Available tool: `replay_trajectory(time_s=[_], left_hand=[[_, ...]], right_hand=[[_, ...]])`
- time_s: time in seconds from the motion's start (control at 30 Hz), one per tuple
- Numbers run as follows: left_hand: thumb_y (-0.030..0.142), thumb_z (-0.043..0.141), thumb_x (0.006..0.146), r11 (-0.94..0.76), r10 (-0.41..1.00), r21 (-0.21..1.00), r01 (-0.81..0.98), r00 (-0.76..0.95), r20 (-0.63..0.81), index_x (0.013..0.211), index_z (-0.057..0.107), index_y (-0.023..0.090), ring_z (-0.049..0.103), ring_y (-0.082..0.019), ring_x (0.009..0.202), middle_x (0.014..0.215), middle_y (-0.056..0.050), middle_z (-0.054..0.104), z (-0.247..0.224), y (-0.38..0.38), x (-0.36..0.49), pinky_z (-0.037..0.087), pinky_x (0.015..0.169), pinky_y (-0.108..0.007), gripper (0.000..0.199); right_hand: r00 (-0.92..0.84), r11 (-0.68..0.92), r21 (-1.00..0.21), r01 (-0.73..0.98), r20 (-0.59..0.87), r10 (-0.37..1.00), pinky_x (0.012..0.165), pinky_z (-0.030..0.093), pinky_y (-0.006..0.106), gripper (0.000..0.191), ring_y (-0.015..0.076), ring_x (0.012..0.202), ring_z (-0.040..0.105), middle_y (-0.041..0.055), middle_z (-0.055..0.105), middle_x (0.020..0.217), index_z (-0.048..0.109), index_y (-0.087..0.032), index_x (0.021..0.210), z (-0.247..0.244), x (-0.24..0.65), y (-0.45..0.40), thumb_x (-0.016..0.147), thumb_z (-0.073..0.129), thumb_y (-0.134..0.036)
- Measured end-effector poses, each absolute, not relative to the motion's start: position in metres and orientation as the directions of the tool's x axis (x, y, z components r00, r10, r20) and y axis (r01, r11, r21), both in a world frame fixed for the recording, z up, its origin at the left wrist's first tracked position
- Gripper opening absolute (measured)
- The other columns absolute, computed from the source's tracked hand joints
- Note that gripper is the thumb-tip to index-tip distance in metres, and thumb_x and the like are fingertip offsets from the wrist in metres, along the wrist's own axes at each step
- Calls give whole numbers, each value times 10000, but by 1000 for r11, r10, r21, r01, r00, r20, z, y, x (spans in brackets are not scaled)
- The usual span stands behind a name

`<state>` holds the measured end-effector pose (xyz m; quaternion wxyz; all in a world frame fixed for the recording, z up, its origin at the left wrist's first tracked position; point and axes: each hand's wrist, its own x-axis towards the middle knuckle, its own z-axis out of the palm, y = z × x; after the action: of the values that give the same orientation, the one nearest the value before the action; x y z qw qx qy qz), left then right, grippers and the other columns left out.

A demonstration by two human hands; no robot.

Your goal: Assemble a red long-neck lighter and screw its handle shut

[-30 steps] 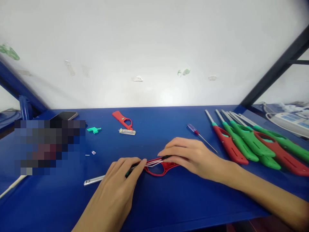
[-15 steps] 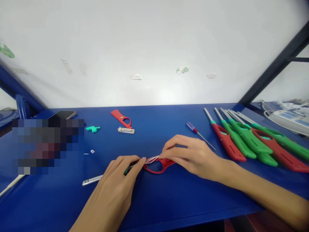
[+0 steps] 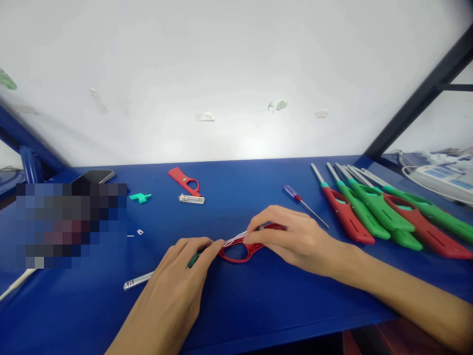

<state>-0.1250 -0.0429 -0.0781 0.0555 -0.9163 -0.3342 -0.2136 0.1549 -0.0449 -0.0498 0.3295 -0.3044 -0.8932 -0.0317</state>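
Clamping the red shell [image 3: 252,249] in my left hand [image 3: 175,283], likely for steadiness, I pinched white wires [image 3: 236,238] with my right hand [image 3: 301,240].

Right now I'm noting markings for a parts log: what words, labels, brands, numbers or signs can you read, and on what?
No text is readable.
White device: blue-and-white panels, too small and blurred.
Lighters: no lettering visible.
Screwdriver: none I can make out.
Metal tube: dark marks near its tip, apparently slots.
Phone: partly pixelated, nothing legible.
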Motion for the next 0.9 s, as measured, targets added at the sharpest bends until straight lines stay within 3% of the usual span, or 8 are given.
replay_trajectory(time_s=[0.23,0.47,0.73,0.9], left_hand=[[-32,356,933,-773,590,51,632,688,422,1355,640,172,700,-260,1061,1221,-111,707,-72,-41,-125,656,881,-440,548],[-42,355,934,-783,579,60,619,690,434,1352,647,173,709,-243,1032,1188,-100,716,-71,-41,-123,657,877,-412,553],[-37,348,909,-769,600,64,637,683,416,1397,610,242,717,-243,1049,1242,-84,702,-70,-43,-124,661,883,-426,620],[-48,337,914,-781,580,61,621,686,439,1340,644,221,720,-241,1038,1211,-92,704,-71,-43,-122,666,857,-425,589]], right_hand=[[-619,800,-214,560,535,576,784,591,261,220,159,918,700,80,733,1089,757,-163,1088,-53,156,-42,1012,574,-68],[-606,763,-326,557,468,643,880,589,276,194,164,961,724,82,735,1137,770,-163,1142,-49,156,-42,1032,611,-172],[-580,791,-266,551,559,592,784,586,226,229,138,899,714,73,741,1073,772,-175,1100,-48,156,-41,1053,551,-134],[-589,789,-243,565,551,591,775,590,253,242,162,916,715,86,738,1086,773,-163,1096,-48,155,-42,1027,557,-80]])
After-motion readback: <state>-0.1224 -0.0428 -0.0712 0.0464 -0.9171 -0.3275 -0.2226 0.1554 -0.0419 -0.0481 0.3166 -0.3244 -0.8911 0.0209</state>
